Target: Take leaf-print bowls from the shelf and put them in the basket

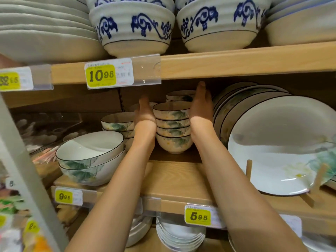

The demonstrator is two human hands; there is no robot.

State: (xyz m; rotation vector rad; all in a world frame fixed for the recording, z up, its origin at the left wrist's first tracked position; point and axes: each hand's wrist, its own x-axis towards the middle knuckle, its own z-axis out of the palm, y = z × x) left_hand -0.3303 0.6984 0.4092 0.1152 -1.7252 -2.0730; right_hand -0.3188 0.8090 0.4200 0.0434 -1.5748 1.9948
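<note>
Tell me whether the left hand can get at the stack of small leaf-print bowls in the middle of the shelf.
Probably yes. The left hand lies right beside the stack, fingers straight, in the gap between it and the neighbouring bowl stack; nothing stands between hand and bowls.

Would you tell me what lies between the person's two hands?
A stack of four small white ceramic leaf-print bowls stands between the left hand and right hand, in the head view.
</note>
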